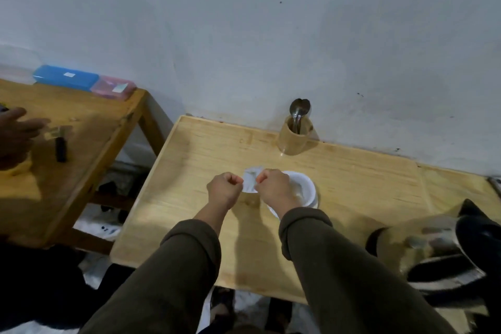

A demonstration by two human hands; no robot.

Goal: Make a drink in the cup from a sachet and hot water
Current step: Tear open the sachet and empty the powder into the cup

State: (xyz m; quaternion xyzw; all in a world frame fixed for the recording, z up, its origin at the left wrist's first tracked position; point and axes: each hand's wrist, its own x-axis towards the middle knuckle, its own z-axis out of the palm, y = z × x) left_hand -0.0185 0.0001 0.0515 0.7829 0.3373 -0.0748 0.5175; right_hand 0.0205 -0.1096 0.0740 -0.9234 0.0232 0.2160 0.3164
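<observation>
My left hand [224, 188] and my right hand [273, 186] are both closed on a small white sachet [250, 178], one hand pinching each side. They hold it above the wooden table [195, 198], just left of a white cup [303, 187]. The cup stands on a white saucer and my right hand and wrist cover its near left part. A steel kettle with a black handle [444, 249] stands at the table's right edge, blurred.
A wooden holder [294, 137] with spoons [298, 110] stands at the back by the wall. A second wooden table [67, 144] on the left carries blue and pink boxes [81, 80], a dark small object, and another person's hand [16, 130].
</observation>
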